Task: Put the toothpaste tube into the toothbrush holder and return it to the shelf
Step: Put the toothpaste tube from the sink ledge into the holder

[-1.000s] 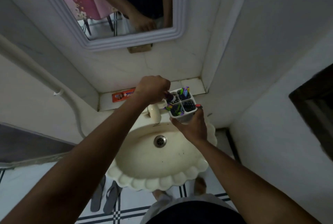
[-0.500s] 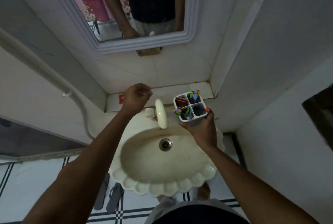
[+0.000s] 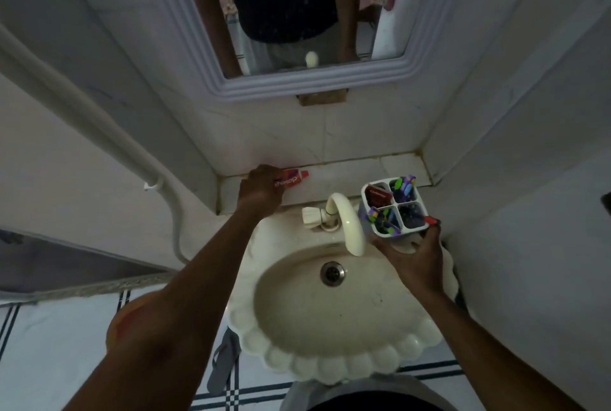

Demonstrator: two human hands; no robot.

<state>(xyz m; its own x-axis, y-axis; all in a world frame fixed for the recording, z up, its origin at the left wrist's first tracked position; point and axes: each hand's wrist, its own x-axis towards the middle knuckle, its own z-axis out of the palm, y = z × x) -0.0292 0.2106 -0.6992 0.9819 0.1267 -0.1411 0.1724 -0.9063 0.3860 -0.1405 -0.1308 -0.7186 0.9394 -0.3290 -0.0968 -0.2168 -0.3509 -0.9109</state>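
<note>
- On the tiled shelf (image 3: 350, 169) behind the sink (image 3: 330, 338), the left hand (image 3: 261, 190) sat over the back end of the red toothpaste tube (image 3: 294, 178); fingers curled down round it, grip itself hidden under the knuckles, so can't tell if it was clamped
- Tube lay flat along the shelf, cap end poking out to the right of the hand
- Over the sink's right rim, the right hand (image 3: 413, 255) cupped the white toothbrush holder (image 3: 393, 205) from below, fingers wrapped on its base & side, holder upright
- 4 compartments: brushes in three, a dark red item in the back-left one
- Cream tap (image 3: 347, 222) arched just left of the holder
</note>
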